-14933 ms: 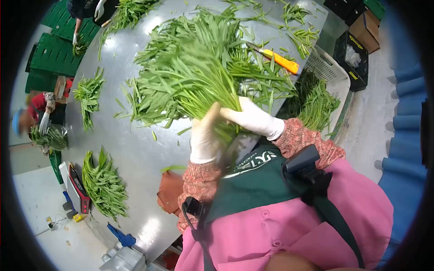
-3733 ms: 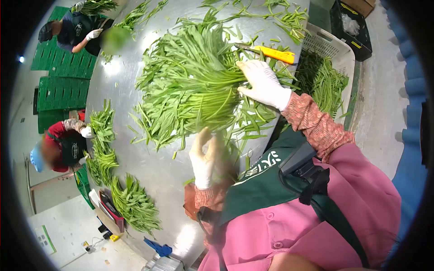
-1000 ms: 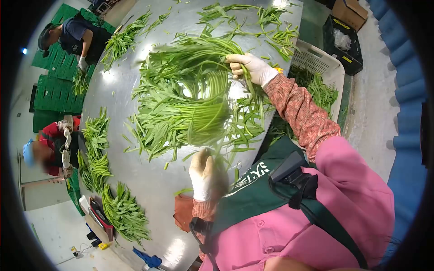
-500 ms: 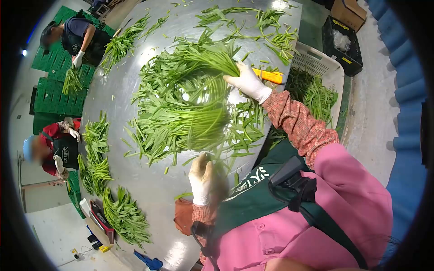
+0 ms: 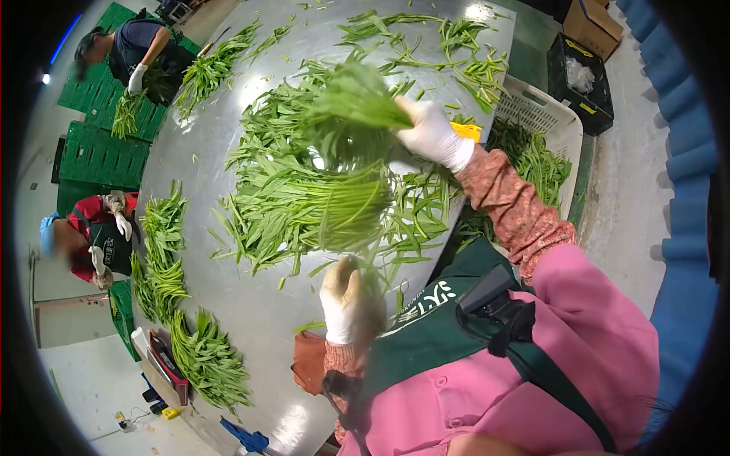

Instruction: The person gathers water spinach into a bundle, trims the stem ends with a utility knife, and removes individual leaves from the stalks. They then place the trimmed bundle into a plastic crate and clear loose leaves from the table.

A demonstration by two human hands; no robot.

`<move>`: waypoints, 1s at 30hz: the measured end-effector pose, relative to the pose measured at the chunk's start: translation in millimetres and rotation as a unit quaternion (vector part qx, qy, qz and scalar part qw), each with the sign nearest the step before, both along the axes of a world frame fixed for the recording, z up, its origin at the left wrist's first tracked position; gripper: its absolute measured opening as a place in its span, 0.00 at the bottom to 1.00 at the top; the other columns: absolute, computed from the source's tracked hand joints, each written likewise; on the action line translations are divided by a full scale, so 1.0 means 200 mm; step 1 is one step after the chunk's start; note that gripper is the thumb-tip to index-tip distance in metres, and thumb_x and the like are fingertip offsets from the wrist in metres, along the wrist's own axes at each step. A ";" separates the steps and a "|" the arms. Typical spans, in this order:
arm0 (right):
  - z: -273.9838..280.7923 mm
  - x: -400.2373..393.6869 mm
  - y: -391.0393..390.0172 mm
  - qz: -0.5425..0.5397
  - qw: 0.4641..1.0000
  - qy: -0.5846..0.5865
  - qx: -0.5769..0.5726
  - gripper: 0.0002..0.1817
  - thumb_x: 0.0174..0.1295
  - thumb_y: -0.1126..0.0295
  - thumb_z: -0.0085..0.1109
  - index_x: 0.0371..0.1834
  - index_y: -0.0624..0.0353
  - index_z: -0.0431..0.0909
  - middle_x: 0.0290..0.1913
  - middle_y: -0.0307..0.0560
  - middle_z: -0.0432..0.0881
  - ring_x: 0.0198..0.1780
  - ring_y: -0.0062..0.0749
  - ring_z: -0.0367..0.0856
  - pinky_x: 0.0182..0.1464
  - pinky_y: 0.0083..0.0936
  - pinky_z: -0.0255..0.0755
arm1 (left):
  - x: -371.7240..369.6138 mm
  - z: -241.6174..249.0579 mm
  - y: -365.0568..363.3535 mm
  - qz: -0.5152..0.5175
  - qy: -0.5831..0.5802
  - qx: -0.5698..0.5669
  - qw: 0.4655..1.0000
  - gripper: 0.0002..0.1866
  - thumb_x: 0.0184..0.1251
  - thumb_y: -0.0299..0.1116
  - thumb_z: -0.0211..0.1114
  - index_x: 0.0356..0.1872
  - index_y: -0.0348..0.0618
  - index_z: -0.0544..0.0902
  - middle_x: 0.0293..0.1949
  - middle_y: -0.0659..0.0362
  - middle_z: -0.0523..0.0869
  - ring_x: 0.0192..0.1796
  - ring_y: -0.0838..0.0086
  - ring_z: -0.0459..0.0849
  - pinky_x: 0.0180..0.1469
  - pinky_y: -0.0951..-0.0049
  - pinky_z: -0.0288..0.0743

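My right hand [image 5: 433, 135], in a white glove, grips a bunch of leafy green stems [image 5: 357, 99] by its stem end; the leafy part is blurred by motion above the pile. Below it a large heap of leafy greens [image 5: 296, 197] lies on the metal table [image 5: 285, 323], stems toward the right. My left hand [image 5: 342, 300], also gloved, is at the near edge of the heap, thumb and fingers curled and close together. What it holds, if anything, cannot be made out. A yellow-orange tool [image 5: 466, 131] lies partly hidden behind my right hand.
A white crate [image 5: 566, 114] with greens stands at the right, beside a black crate [image 5: 559, 72]. More bunches [image 5: 205, 361] line the table's far side. Two people [image 5: 141, 57] [image 5: 95, 235] stand across the table, near green crates [image 5: 103, 156]. A scale [image 5: 166, 357] is at lower left.
My right hand has moved slightly right and toward me, with the bunch swinging in it. My left hand has barely moved. The upper co-worker's gloved hand has shifted up.
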State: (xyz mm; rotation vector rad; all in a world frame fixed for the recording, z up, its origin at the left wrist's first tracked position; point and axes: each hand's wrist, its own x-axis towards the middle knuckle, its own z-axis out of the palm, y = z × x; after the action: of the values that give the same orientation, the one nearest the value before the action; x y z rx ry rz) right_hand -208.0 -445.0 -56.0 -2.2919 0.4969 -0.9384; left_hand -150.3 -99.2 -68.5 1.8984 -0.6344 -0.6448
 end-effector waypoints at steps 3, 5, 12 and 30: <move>0.20 -0.05 -0.04 0.024 0.918 -0.259 0.299 0.14 0.68 0.59 0.64 0.38 0.60 0.78 0.23 0.36 0.76 0.25 0.24 0.75 0.30 0.23 0.71 | 0.02 -0.06 0.02 0.001 -0.001 -0.011 1.000 0.18 0.69 0.25 0.65 0.59 0.31 0.79 0.49 0.52 0.86 0.50 0.71 0.83 0.55 0.72 0.77; 0.20 -0.10 -0.12 -0.017 0.903 -0.198 0.382 0.13 0.70 0.58 0.63 0.38 0.57 0.77 0.23 0.32 0.73 0.22 0.17 0.70 0.26 0.19 0.66 | 0.00 -0.03 0.01 0.010 0.019 -0.017 1.000 0.18 0.69 0.25 0.65 0.58 0.31 0.79 0.50 0.52 0.86 0.50 0.71 0.83 0.55 0.73 0.77; 0.13 -0.18 -0.14 0.130 0.753 -0.197 0.613 0.12 0.71 0.61 0.61 0.34 0.54 0.72 0.23 0.30 0.71 0.21 0.16 0.66 0.25 0.20 0.67 | 0.05 -0.04 0.01 -0.026 -0.044 -0.003 0.999 0.17 0.70 0.26 0.64 0.58 0.32 0.80 0.49 0.53 0.86 0.50 0.69 0.84 0.55 0.71 0.77; -0.06 -0.16 0.78 0.287 0.940 0.158 0.092 0.22 0.48 0.62 0.69 0.46 0.60 0.78 0.39 0.56 0.84 0.43 0.55 0.84 0.47 0.44 0.79 | -0.07 0.21 -0.29 0.157 0.278 -0.289 0.902 0.12 0.73 0.31 0.61 0.51 0.34 0.81 0.50 0.53 0.87 0.57 0.68 0.81 0.65 0.64 0.70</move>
State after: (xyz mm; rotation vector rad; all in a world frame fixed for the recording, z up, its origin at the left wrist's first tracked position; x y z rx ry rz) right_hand -240.7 -289.0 -68.3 -2.2265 0.0220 -0.2298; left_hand -165.1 -157.3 -27.1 1.1436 -0.1124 -0.6551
